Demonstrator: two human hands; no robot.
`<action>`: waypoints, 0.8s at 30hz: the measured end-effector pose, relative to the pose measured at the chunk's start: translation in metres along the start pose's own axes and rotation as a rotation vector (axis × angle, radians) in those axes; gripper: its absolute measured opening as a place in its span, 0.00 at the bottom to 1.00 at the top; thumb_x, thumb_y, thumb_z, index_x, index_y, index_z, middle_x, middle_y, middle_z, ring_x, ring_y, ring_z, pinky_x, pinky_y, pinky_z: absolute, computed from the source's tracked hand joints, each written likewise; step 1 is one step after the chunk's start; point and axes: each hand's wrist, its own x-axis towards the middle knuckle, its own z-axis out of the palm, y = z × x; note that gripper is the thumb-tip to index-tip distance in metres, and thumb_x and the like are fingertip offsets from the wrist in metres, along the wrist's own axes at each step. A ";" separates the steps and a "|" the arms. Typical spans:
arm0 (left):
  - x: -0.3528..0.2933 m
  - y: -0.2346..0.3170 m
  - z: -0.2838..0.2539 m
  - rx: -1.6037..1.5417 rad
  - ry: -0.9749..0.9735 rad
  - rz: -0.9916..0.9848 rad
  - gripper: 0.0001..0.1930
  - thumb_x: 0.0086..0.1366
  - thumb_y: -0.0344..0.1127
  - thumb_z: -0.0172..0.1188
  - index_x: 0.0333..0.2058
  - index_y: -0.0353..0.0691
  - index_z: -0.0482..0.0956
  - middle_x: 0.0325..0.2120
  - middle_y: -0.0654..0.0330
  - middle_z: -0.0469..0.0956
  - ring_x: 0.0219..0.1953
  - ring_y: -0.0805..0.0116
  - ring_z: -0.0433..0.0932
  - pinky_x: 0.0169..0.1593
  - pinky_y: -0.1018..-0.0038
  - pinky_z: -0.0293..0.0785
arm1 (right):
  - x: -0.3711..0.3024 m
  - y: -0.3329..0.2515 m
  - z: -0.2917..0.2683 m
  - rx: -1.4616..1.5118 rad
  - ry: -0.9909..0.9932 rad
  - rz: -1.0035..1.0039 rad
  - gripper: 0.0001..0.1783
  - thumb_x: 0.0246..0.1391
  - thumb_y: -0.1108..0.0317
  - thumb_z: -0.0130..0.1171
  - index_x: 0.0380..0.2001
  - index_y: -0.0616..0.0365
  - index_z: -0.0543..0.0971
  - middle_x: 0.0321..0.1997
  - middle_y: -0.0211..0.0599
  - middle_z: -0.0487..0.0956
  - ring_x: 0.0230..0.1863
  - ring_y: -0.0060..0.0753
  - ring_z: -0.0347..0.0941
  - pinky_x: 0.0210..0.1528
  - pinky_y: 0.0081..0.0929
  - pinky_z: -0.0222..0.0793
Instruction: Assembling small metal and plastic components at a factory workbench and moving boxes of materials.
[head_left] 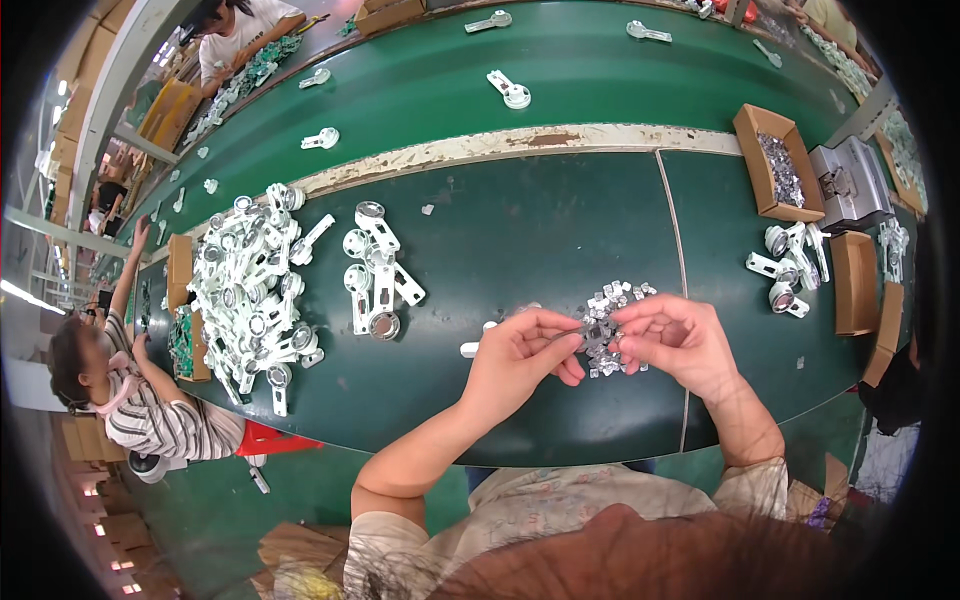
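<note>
Your left hand (520, 355) and right hand (685, 345) narrowly pinch a small grey piece (597, 328), likely for fine control, beside a silvery pile (608, 299) within easy reach.

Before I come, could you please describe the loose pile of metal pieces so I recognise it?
On the dark green worktable, find the pale seam. Just left of it, the metal pile shows between the left hand and right hand. Unlike the silver pieces in the cardboard box, these small ones lie loose.
</note>
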 end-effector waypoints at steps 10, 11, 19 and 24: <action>-0.010 0.003 0.011 -0.036 0.029 -0.010 0.06 0.62 0.26 0.50 0.36 0.30 0.68 0.26 0.55 0.75 0.25 0.70 0.78 0.28 0.79 0.76 | -0.001 0.013 0.017 -1.086 0.093 -0.919 0.19 0.30 0.85 0.59 0.33 0.69 0.76 0.32 0.42 0.71 0.31 0.37 0.70 0.31 0.27 0.69; -0.011 0.001 0.011 -0.042 0.033 -0.005 0.06 0.62 0.26 0.50 0.36 0.30 0.68 0.26 0.55 0.75 0.25 0.70 0.78 0.28 0.79 0.76 | -0.001 0.011 0.018 -1.139 0.045 -0.927 0.18 0.30 0.84 0.59 0.33 0.72 0.75 0.33 0.43 0.70 0.32 0.39 0.69 0.32 0.28 0.69; -0.013 -0.008 0.010 -0.069 0.018 0.043 0.07 0.64 0.28 0.49 0.39 0.32 0.67 0.29 0.55 0.74 0.27 0.68 0.77 0.30 0.76 0.76 | -0.002 0.011 0.024 -1.262 -0.043 -0.892 0.19 0.30 0.81 0.56 0.33 0.72 0.74 0.35 0.44 0.70 0.36 0.42 0.68 0.34 0.29 0.70; -0.015 -0.006 0.012 -0.039 0.013 0.066 0.07 0.64 0.28 0.48 0.39 0.32 0.67 0.29 0.55 0.74 0.27 0.68 0.77 0.31 0.76 0.76 | -0.002 0.013 0.024 -1.240 0.000 -0.927 0.20 0.26 0.81 0.57 0.33 0.72 0.75 0.34 0.44 0.70 0.35 0.42 0.68 0.34 0.30 0.70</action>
